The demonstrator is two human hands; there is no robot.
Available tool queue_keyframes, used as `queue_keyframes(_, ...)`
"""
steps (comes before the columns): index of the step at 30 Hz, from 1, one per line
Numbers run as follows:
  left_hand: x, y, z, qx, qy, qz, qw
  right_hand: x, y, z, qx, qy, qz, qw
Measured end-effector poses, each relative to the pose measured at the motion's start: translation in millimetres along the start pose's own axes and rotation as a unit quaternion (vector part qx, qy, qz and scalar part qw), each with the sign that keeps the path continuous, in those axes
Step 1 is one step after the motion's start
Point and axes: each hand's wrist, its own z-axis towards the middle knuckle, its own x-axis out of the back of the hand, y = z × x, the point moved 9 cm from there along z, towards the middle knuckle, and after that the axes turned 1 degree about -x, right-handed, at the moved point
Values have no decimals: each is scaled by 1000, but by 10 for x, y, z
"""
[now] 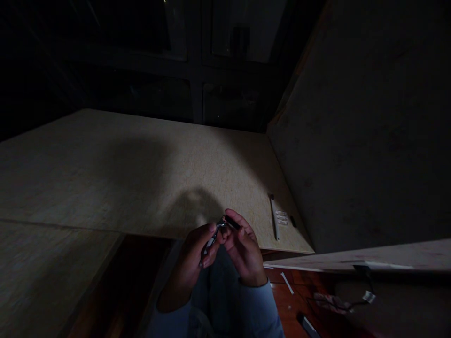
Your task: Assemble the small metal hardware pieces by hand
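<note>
The scene is dim. My left hand (pixel 192 263) and my right hand (pixel 243 249) meet in front of my lap, just below the near edge of a pale board (pixel 141 173). Both are closed around a small thin tool (pixel 220 230) with a light metal shaft and a dark tip; the left fingers grip the lower shaft, the right fingers pinch the dark upper end. What the tool is I cannot make out.
A thin pen-like stick (pixel 274 217) and small pale pieces (pixel 282 218) lie on the board near its right corner. A large panel (pixel 369 141) leans at the right. White strips (pixel 287 283), a dark object (pixel 307 325) and wires (pixel 334 303) lie on the reddish floor.
</note>
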Motion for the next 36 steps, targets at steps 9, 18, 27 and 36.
queue_keyframes(9,15,98,-105,-38,1,66,997,-126,-42,-48,20,-14,-39,999)
queue_keyframes(18,13,178,-143,-63,8,107,992,-229,-87,-60,24,-24,-48,998)
queue_keyframes(27,-20,201,-136,-70,7,129,989,-235,-111,-57,22,-22,-41,999)
queue_keyframes(36,-93,236,-151,-78,-3,137,987,-225,-124,-72,16,-34,-46,998)
